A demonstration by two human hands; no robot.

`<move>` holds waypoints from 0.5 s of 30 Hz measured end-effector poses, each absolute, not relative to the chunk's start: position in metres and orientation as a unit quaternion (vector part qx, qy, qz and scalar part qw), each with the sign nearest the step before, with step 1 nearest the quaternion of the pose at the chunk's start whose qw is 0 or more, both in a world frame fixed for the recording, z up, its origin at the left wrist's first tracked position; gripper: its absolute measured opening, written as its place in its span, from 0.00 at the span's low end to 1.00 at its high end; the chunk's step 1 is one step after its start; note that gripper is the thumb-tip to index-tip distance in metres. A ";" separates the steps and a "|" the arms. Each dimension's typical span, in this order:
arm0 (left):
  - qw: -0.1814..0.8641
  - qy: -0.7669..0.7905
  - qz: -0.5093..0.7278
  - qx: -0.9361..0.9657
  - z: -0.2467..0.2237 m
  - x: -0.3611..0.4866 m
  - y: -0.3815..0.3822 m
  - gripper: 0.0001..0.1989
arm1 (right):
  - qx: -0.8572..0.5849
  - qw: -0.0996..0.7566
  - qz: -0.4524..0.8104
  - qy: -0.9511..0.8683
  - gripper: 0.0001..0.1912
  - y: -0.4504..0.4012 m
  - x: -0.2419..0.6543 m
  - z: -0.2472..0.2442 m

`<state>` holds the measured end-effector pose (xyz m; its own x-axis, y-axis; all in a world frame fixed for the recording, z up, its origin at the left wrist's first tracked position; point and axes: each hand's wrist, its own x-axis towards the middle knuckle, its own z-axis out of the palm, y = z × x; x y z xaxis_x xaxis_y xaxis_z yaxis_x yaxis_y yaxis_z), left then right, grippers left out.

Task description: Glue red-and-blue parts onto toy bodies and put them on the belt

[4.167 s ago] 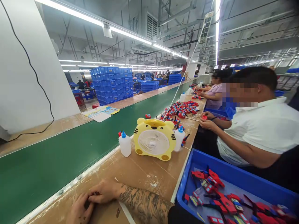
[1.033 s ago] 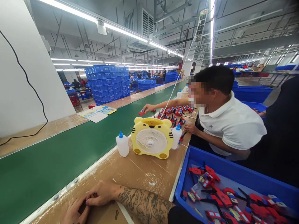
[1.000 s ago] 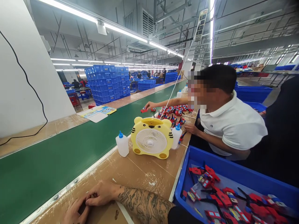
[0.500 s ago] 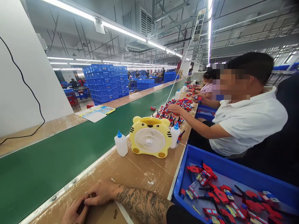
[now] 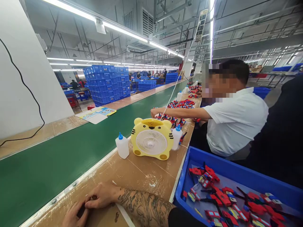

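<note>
My right hand rests on the brown table surface, its fingers curled loosely together with nothing visible in them. Against its fingertips lies my left hand, at the bottom edge of the view, thumb and fingers apart and holding nothing. A tattooed forearm reaches from the right hand to the lower right. Beyond the hands stand a yellow animal-faced fan, a white bottle with a blue cap on its left and another such bottle on its right.
A blue bin at the lower right holds several red and blue toy pieces. A green conveyor belt runs along the table. A person in a white shirt sits at the right, near piled toys. Blue crates are stacked behind.
The person in white has leaned forward and stretched an arm over the toys toward the belt. The single toy on the belt's edge no longer shows. My hands have stayed in place.
</note>
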<state>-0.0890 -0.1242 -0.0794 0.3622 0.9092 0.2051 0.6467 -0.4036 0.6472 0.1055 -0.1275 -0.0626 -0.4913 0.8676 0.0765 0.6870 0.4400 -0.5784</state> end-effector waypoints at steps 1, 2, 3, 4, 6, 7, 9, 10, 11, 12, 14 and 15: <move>0.236 0.491 0.282 0.790 -0.080 -0.089 -0.124 0.22 | -0.470 0.184 0.245 -0.828 0.20 -0.127 0.105 -0.063; 0.236 0.490 0.285 0.789 -0.081 -0.089 -0.123 0.22 | -0.470 0.184 0.246 -0.827 0.20 -0.127 0.105 -0.063; 0.235 0.491 0.286 0.788 -0.083 -0.089 -0.122 0.22 | -0.470 0.183 0.248 -0.827 0.20 -0.127 0.105 -0.063; 0.236 0.493 0.286 0.787 -0.085 -0.089 -0.121 0.22 | -0.470 0.183 0.248 -0.827 0.20 -0.127 0.105 -0.064; 0.243 0.491 0.281 0.788 -0.088 -0.090 -0.120 0.22 | -0.470 0.185 0.246 -0.827 0.20 -0.128 0.105 -0.063; 0.245 0.488 0.280 0.790 -0.089 -0.090 -0.120 0.22 | -0.470 0.186 0.245 -0.827 0.20 -0.128 0.105 -0.063; 0.241 0.484 0.282 0.793 -0.092 -0.091 -0.120 0.22 | -0.470 0.190 0.242 -0.827 0.20 -0.129 0.106 -0.062; 0.235 0.484 0.285 0.793 -0.093 -0.092 -0.120 0.22 | -0.470 0.190 0.240 -0.828 0.20 -0.130 0.106 -0.061; 0.230 0.486 0.287 0.793 -0.094 -0.092 -0.120 0.22 | -0.471 0.190 0.239 -0.828 0.20 -0.130 0.106 -0.060; 0.225 0.488 0.289 0.793 -0.095 -0.093 -0.120 0.22 | -0.472 0.190 0.239 -0.827 0.20 -0.131 0.106 -0.059; 0.222 0.488 0.287 0.794 -0.096 -0.094 -0.118 0.22 | -0.476 0.189 0.240 -0.824 0.19 -0.131 0.106 -0.058; 0.223 0.488 0.286 0.794 -0.096 -0.094 -0.118 0.22 | -0.479 0.189 0.243 -0.822 0.18 -0.132 0.106 -0.058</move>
